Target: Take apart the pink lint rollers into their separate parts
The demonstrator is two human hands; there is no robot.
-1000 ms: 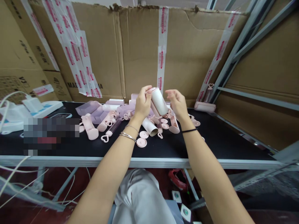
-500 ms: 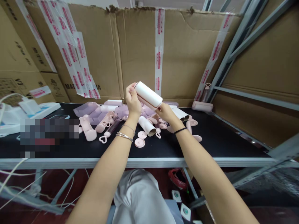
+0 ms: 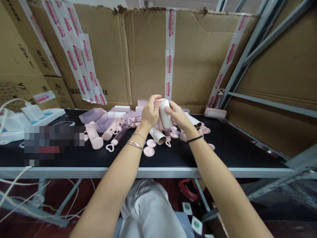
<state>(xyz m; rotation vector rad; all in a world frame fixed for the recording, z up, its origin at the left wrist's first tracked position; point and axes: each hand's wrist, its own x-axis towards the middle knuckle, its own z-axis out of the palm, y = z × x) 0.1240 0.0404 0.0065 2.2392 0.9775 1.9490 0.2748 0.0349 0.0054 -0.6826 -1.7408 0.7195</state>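
Between my two hands is a white lint roller [image 3: 165, 114], tilted upright over the middle of the black table, with a pink rim at its top and a pink part along its left side. My left hand [image 3: 151, 111] wraps its left side, the thumb near the upper end. From the right, my right hand [image 3: 176, 113] grips it with thumb and fingers. Below them lie a loose white paper roll [image 3: 156, 135] with a hollow brown core and two round pink caps [image 3: 149, 151]. A clear handle with a pink heart-shaped loop [image 3: 110, 147] rests to the left.
Purple translucent covers [image 3: 92, 116] and pink holders [image 3: 94, 136] are heaped on the table's left and middle. A power strip [image 3: 47, 116] with plugs stands far left. One pink roller [image 3: 215, 113] stands back right. A cardboard wall [image 3: 146, 59] closes off the back.
The lint roller has turned from a slanted, nearly sideways pose to a more upright one and dropped slightly. My right hand has moved up its right side; my left hand shifted right.
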